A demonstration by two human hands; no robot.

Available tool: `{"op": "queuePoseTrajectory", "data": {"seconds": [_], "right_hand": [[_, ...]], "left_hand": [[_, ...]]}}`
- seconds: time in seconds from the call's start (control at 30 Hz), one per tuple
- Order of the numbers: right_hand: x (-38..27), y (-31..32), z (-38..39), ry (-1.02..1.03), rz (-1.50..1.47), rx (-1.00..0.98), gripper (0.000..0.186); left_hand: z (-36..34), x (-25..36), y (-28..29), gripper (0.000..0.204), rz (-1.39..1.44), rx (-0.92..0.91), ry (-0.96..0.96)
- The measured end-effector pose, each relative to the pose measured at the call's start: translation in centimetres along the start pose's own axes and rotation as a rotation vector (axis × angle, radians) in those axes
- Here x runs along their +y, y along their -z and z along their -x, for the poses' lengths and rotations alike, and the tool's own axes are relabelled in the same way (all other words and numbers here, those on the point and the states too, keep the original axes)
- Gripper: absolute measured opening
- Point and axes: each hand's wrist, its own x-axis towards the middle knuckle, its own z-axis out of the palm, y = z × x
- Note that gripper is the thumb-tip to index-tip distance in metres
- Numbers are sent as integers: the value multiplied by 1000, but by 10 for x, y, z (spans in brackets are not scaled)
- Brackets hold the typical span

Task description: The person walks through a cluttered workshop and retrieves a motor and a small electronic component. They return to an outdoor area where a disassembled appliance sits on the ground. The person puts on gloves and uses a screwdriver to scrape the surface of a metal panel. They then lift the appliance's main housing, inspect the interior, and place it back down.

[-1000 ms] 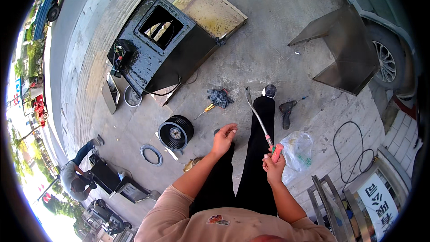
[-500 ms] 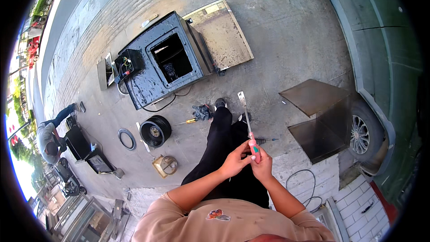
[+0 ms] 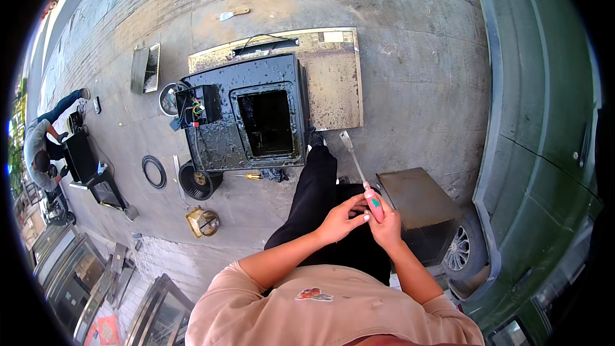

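- since a second ago, the left grip has come across to meet the right grip; the two were well apart then, and now they are side by side in front of the shirt.
- the scraper has its pink handle inside the right grip, fingers wrapped around it and closed.
- its long shaft runs up and slightly left out of that grip, ending in a flat blade near the lower edge of the stained board; whether the blade touches anything, i cannot tell.
- the left grip is half curled, fingertips just at the handle's left side; i cannot tell if they press on it.
- beyond the hands, left of the blade, a black metal box with a square opening lies over part of the board.
- a screwdriver and a dark cloth lie at the box's near edge, with a fan wheel to their left.
- a bent metal sheet stands right of the scraper, beside a car wheel.
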Motion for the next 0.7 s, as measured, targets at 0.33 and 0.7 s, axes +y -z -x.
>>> {"op": "queuePoseTrajectory", "data": {"seconds": [0.33,0.7], "right_hand": [[-75,112,-180,242,401,-154,44],[-117,243,-524,753,774,-639,50]], "left_hand": [[-93,84,39,43,72,344,-16],[-304,153,-24,38,425,825,-22]]}}
